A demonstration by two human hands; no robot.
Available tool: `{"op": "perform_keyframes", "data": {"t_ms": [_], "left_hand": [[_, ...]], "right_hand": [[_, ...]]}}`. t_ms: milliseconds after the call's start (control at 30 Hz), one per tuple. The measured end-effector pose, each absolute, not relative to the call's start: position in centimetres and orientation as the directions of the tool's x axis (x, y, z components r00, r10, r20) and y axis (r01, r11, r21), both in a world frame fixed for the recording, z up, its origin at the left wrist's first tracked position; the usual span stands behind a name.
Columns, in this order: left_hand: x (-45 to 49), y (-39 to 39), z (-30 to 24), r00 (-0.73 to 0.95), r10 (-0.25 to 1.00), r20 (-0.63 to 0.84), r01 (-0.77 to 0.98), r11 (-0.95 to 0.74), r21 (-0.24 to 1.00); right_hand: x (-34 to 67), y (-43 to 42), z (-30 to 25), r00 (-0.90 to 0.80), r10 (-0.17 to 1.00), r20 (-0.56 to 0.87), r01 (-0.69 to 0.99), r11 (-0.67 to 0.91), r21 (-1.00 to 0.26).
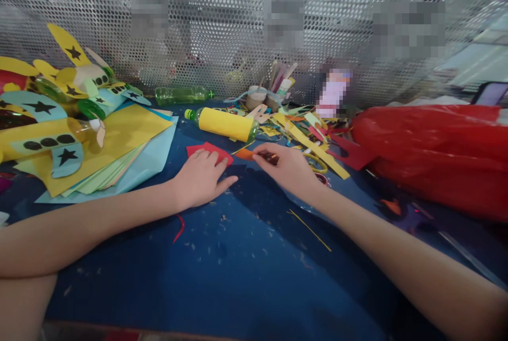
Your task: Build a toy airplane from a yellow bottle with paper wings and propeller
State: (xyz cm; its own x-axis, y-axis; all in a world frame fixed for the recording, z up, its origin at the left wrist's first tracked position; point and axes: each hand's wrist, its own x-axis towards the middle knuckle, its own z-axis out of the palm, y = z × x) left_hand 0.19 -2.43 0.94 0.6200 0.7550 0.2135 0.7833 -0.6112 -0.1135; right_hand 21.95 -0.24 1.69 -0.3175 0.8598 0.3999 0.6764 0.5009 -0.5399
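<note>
My left hand (201, 178) lies flat on a folded-looking piece of red paper (216, 151), its fingers apart and thumb stretched out. Just to its right, my right hand (291, 171) pinches a small orange paper piece (243, 154) between thumb and fingertips. A thin yellow strip touches that orange piece. Behind both hands, a green bottle wrapped in yellow paper (225, 125) lies on its side. Partly hidden by my right hand are yellow-handled scissors (316, 162).
Bottle airplanes with star cutouts (65, 143) sit left on stacked coloured paper (156, 153). A bare green bottle (183, 95) lies at the back. Paper scraps (305, 140) and a big red plastic bag (432, 156) occupy the right. Perforated metal mesh (222, 24) stands behind the blue table (190, 288).
</note>
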Motion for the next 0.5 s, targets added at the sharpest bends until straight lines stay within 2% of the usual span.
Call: {"op": "perform_keyframes", "data": {"t_ms": [167, 233, 367, 500], "left_hand": [[-0.1, -1.7, 1.3, 0.494, 0.838, 0.231, 0.867, -0.455, -0.204], [0.0, -1.8, 1.2, 0.534, 0.794, 0.292, 0.846, -0.505, -0.174], [0.4, -2.1, 0.7, 0.670, 0.641, 0.375, 0.682, -0.731, 0.033], [0.6, -1.8, 0.1, 0.653, 0.669, 0.355, 0.621, -0.742, 0.254]], "right_hand": [[21.8, -0.2, 0.6, -0.402, 0.820, 0.408, 0.676, 0.566, -0.472], [21.7, -0.2, 0.0, -0.461, 0.782, 0.420, 0.645, 0.620, -0.446], [21.6, -0.3, -0.7, -0.592, 0.666, 0.453, 0.581, 0.743, -0.332], [21.5, -0.5, -0.8, -0.635, 0.619, 0.463, 0.540, 0.784, -0.307]]}}
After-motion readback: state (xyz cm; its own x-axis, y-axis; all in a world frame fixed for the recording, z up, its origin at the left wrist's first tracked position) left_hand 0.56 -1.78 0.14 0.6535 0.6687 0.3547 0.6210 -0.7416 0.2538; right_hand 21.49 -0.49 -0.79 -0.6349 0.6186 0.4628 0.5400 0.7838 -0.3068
